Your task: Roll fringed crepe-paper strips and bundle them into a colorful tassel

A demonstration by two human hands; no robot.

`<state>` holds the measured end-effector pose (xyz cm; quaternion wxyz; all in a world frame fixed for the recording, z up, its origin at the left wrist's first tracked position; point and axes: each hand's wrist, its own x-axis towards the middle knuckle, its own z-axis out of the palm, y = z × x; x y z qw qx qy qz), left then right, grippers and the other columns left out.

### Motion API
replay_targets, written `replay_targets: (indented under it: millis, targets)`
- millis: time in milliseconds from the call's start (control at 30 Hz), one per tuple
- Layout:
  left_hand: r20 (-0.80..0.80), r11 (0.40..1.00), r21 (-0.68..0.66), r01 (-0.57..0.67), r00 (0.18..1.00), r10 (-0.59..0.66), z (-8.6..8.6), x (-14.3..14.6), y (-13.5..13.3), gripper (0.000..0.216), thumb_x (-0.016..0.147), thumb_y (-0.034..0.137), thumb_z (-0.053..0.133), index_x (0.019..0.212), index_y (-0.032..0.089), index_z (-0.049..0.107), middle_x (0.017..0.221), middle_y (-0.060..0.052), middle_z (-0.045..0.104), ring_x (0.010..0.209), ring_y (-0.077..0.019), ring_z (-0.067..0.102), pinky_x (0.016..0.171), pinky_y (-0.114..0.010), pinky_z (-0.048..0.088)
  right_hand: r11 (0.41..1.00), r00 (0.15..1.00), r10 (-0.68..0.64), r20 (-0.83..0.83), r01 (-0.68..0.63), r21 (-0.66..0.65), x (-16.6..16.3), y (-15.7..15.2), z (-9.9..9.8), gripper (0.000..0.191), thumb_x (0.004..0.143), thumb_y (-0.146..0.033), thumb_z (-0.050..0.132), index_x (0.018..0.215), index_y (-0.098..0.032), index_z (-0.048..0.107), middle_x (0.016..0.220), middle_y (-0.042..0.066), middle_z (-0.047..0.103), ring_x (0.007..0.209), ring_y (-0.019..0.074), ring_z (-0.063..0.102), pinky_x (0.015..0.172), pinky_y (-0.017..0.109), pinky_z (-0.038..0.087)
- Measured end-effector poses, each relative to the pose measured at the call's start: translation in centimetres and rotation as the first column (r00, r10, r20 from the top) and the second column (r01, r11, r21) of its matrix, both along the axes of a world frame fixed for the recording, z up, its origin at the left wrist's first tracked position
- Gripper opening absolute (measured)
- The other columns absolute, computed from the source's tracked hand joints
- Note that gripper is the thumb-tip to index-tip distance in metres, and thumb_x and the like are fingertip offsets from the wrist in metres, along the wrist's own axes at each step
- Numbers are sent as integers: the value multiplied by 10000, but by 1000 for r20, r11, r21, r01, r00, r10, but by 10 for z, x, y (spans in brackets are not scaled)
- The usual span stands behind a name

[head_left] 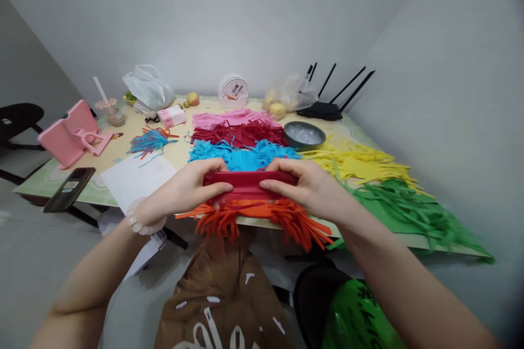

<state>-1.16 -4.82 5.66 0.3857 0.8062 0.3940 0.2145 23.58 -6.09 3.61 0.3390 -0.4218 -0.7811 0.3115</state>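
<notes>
both my left hand [192, 188] and right hand [305, 185] pinch the ends of a folded red strip [248, 184], just above the orange fringe [262, 217], blue fringe [241, 154] beyond it

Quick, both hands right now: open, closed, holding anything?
Left hand: closed on the left end of the folded red felt strip.
Right hand: closed on the right end of the same strip, fingers curled over it.
</notes>
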Motion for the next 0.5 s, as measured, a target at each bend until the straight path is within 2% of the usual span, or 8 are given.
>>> replay_targets:
  millis: [133,233,367,500]
  targets:
    - [266,981,-193,5,963,47,-11,-4,1,197,903,312,601,994,148,661,694,0,664,550,-114,621,549,-213,481,999,974,-16,-225,7,-38,0,-8,-7,96,887,-275,644,881,-190,687,788,7,675,631,146,606,617,242,475]
    - [391,965,-259,32,918,75,-19,-8,3,223,878,295,650,1011,135,730,617,-11,660,549,-121,623,574,-223,495,998,934,-4,-357,-19,-62,0,-11,-15,107,883,-183,620,940,-212,707,752,-11,666,590,128,608,607,231,485]
    - [498,973,-217,80,866,40,-25,-13,6,155,846,273,689,818,136,758,585,-25,646,588,-123,608,614,-232,487,999,908,51,-415,-47,19,1,-11,-21,228,813,-45,536,814,-218,685,745,-9,657,662,140,627,632,232,492]
    - [456,980,-192,52,889,43,-21,-14,2,156,870,263,649,793,141,708,662,-21,637,635,-114,589,618,-216,459,995,936,74,-344,-45,93,2,-10,-18,244,786,-30,496,806,-214,655,808,0,652,759,148,623,689,237,491]
